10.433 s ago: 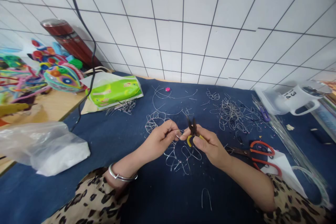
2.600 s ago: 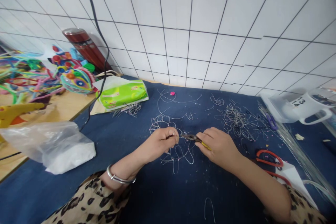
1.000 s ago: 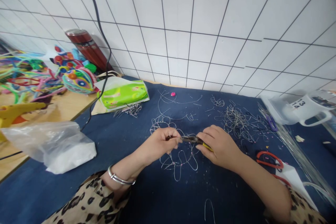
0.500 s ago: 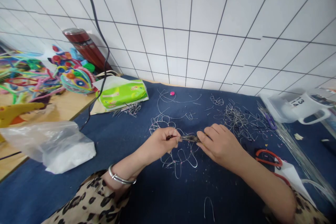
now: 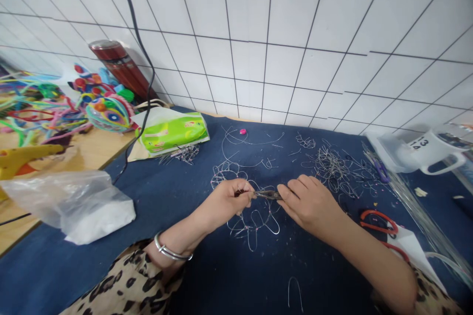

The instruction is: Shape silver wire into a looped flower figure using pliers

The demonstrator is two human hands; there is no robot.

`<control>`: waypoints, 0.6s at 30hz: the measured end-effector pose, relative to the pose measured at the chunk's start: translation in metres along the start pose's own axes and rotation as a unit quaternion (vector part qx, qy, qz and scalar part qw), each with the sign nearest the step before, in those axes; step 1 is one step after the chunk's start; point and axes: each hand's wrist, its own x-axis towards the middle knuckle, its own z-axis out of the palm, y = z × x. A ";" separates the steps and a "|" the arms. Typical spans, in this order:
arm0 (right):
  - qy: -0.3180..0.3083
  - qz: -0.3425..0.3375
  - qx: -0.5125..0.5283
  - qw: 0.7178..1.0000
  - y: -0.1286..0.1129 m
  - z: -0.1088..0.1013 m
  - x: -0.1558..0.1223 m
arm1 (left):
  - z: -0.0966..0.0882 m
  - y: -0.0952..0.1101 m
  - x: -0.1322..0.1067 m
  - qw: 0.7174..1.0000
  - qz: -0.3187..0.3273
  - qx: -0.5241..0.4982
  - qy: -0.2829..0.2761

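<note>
Pliers now horiz. on wire; mug opaque

Green tissue pack lies at the blue-covered table's far edge, a red flask behind it; a clear plastic bag sits left, red scissors and a white mug right, a pink bead between

My right hand covered the handles of the pliers; only the dark nose showed. My left hand curled over the spot where it pinched the wire flower, which was too fine to make out. My forearm hid the blades of the red scissors, and the right edge cut off the white mug.
</note>
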 end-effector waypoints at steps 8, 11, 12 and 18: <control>0.001 0.003 0.007 1.000 0.000 0.001 0.000 | 0.000 0.000 0.000 1.000 -0.005 -0.014 0.000; 0.000 0.003 0.005 1.000 0.000 0.002 0.000 | 0.000 0.000 0.001 1.000 -0.007 -0.019 -0.002; -0.001 0.002 0.004 1.000 0.000 0.002 0.000 | 0.000 0.001 0.001 1.000 -0.006 -0.022 -0.004; -0.007 0.006 0.011 1.000 0.001 0.003 -0.002 | 0.000 0.001 0.001 0.999 -0.011 -0.048 -0.007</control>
